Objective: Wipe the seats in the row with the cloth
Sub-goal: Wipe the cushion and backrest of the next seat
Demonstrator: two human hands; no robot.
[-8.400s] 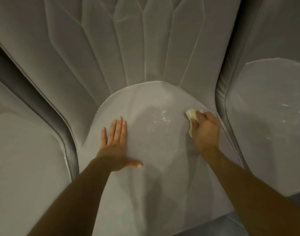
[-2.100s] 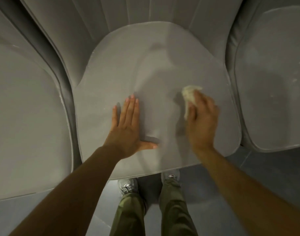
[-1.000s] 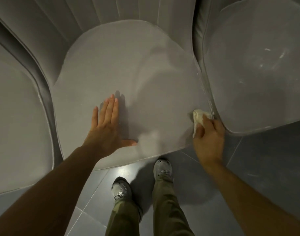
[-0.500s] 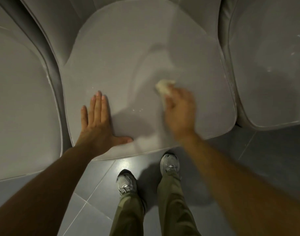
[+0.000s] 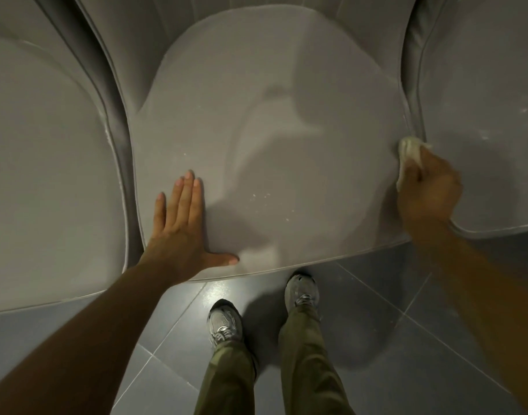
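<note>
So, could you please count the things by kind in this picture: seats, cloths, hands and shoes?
Seats: 3 (left seat, middle seat, right seat)
Cloths: 1 (cloth, held by the right hand)
Hands: 2 (left hand, right hand)
Shoes: 2 (left shoe, right shoe)
Total: 8

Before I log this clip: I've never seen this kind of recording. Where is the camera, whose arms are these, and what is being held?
No machine here: one person wears a wide-angle camera on the head, looking down, so the limbs in view are their own. The left hand lies flat, fingers straight, on the middle seat. The right hand grips a pale cloth at that seat's right edge, beside the right seat. A left seat shows too. A few pale specks lie on the middle seat. Their shoes stand on the tiled floor.
</note>
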